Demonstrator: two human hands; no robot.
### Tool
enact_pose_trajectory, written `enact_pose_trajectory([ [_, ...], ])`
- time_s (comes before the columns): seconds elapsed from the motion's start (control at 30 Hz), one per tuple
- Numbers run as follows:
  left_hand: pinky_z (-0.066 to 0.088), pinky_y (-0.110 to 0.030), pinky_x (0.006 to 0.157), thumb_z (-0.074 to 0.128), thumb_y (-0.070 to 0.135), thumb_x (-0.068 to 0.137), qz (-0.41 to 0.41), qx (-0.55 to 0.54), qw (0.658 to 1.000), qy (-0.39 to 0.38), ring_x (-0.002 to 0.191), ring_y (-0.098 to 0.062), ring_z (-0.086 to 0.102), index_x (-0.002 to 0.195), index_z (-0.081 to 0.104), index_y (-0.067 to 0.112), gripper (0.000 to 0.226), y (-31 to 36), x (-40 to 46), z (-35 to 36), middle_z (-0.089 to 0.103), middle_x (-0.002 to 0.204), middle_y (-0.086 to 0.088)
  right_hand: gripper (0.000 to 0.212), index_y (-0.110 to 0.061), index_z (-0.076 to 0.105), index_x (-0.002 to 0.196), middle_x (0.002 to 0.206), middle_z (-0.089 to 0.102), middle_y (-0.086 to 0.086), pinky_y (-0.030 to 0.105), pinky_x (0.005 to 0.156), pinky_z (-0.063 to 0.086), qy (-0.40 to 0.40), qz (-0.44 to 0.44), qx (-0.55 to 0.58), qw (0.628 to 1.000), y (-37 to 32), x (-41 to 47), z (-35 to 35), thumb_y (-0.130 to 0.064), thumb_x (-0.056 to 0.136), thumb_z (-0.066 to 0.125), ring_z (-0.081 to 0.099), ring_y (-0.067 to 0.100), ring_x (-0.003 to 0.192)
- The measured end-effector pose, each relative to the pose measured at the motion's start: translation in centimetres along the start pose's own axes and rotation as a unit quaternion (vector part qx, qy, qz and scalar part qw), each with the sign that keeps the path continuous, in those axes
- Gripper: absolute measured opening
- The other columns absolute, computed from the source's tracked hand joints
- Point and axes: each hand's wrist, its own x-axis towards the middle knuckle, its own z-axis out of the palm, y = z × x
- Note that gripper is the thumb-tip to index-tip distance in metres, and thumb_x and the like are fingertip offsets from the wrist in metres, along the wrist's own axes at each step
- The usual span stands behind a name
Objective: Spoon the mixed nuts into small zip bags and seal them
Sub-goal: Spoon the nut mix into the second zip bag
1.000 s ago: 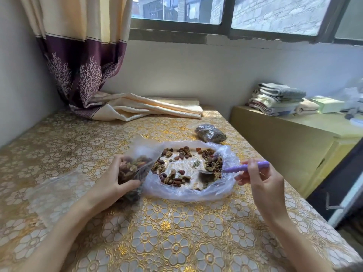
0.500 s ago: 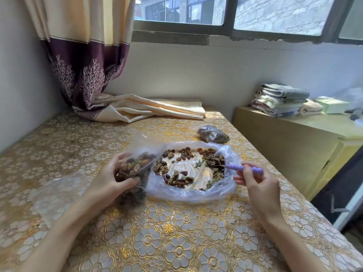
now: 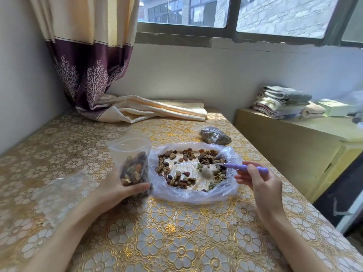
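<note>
My left hand (image 3: 119, 190) grips the half-full, unsealed clear zip bag (image 3: 132, 163) at frame centre while my right-hand fingers (image 3: 247, 172) pinch the purple-handled spoon (image 3: 231, 164) in the mixed nuts (image 3: 191, 168) left on the crinkled plastic sheet (image 3: 196, 195); one filled dark bag (image 3: 215, 135) lies behind.

The tabletop (image 3: 186, 232) wears a glossy gold-and-white flower-patterned covering. The zip bag (image 3: 131, 154) and the spread bag (image 3: 196, 195) under the nuts are thin clear plastic, shiny and crinkled. The spoon (image 3: 245, 166) handle is smooth lilac plastic. The curtain (image 3: 88, 65) and folded towels (image 3: 282, 101) are matt cloth.
</note>
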Motion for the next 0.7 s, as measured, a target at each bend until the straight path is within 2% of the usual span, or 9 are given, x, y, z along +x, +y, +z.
enact_pose_trajectory([
  [0.1, 0.041, -0.014, 0.072, 0.079, 0.049, 0.04, -0.031, -0.029, 0.996, -0.077, 0.086, 0.007, 0.062, 0.106, 0.046, 0.046, 0.074, -0.2, -0.3, -0.9, 0.067, 0.091, 0.024, 0.013, -0.005, 0.064, 0.094, 0.07, 0.071, 0.008, 0.021, 0.06, 0.055, -0.012, -0.008, 0.023, 1.0, -0.8, 0.2, 0.9, -0.008, 0.094, 0.052, 0.067, 0.018, 0.063],
  [0.17, 0.044, -0.018, 0.075, 0.08, 0.046, 0.038, -0.041, -0.062, 0.992, -0.105, 0.09, 0.0, 0.064, 0.105, 0.05, 0.039, 0.073, -0.3, -0.3, -1.3, 0.068, 0.097, 0.022, 0.013, -0.004, 0.064, 0.094, 0.068, 0.07, 0.007, 0.02, 0.059, 0.055, -0.025, -0.017, 0.033, 0.999, -1.5, 0.3, 1.8, -0.006, 0.094, 0.051, 0.067, 0.017, 0.062],
  [0.27, 0.048, -0.026, 0.078, 0.085, 0.043, 0.041, -0.034, -0.05, 0.996, -0.067, 0.087, -0.01, 0.066, 0.105, 0.054, 0.028, 0.073, -0.3, -0.1, -0.9, 0.071, 0.094, 0.005, 0.013, -0.003, 0.064, 0.094, 0.069, 0.07, 0.007, 0.02, 0.058, 0.054, -0.049, -0.03, 0.055, 0.997, -2.8, 0.5, 3.3, -0.005, 0.094, 0.05, 0.067, 0.016, 0.061],
  [0.33, 0.048, -0.02, 0.07, 0.088, 0.045, 0.044, -0.027, -0.031, 0.999, -0.03, 0.077, -0.005, 0.066, 0.099, 0.055, 0.026, 0.067, -0.4, 0.1, -0.3, 0.07, 0.085, 0.003, 0.013, -0.004, 0.063, 0.093, 0.072, 0.071, 0.01, 0.022, 0.06, 0.055, -0.07, -0.038, 0.071, 0.994, -3.8, 0.5, 4.4, -0.004, 0.094, 0.05, 0.067, 0.018, 0.063],
  [0.43, 0.043, -0.012, 0.058, 0.078, 0.046, 0.044, -0.015, -0.015, 1.0, 0.003, 0.066, 0.002, 0.063, 0.09, 0.054, 0.027, 0.055, -0.4, 0.3, 0.2, 0.068, 0.077, 0.005, 0.012, -0.003, 0.062, 0.094, 0.074, 0.071, 0.01, 0.023, 0.06, 0.055, -0.098, -0.045, 0.096, 0.99, -5.4, 0.5, 6.0, -0.004, 0.094, 0.05, 0.067, 0.019, 0.064],
  [0.53, 0.046, -0.013, 0.061, 0.076, 0.047, 0.044, -0.009, -0.023, 1.0, 0.005, 0.068, 0.001, 0.065, 0.093, 0.054, 0.027, 0.057, -0.5, 0.4, 0.4, 0.069, 0.079, 0.005, 0.014, -0.006, 0.062, 0.092, 0.075, 0.07, 0.013, 0.023, 0.059, 0.054, -0.123, -0.053, 0.121, 0.984, -6.6, 0.4, 7.5, -0.005, 0.094, 0.049, 0.067, 0.021, 0.064],
  [0.63, 0.05, -0.024, 0.072, 0.076, 0.048, 0.048, -0.01, -0.017, 1.0, 0.011, 0.08, -0.008, 0.066, 0.107, 0.051, 0.032, 0.066, -0.6, 0.5, 0.4, 0.069, 0.089, 0.001, 0.015, -0.003, 0.062, 0.093, 0.075, 0.07, 0.014, 0.025, 0.059, 0.054, -0.16, -0.065, 0.133, 0.976, -7.4, 0.1, 8.8, -0.004, 0.094, 0.047, 0.067, 0.021, 0.064],
  [0.7, 0.049, -0.022, 0.071, 0.075, 0.048, 0.05, -0.005, -0.014, 1.0, 0.017, 0.081, -0.009, 0.066, 0.108, 0.053, 0.032, 0.064, -0.6, 0.5, 0.3, 0.069, 0.091, 0.001, 0.016, -0.002, 0.062, 0.092, 0.071, 0.07, 0.011, 0.024, 0.057, 0.054, -0.188, -0.071, 0.128, 0.971, -7.5, -0.2, 9.5, -0.002, 0.094, 0.047, 0.066, 0.02, 0.063],
])
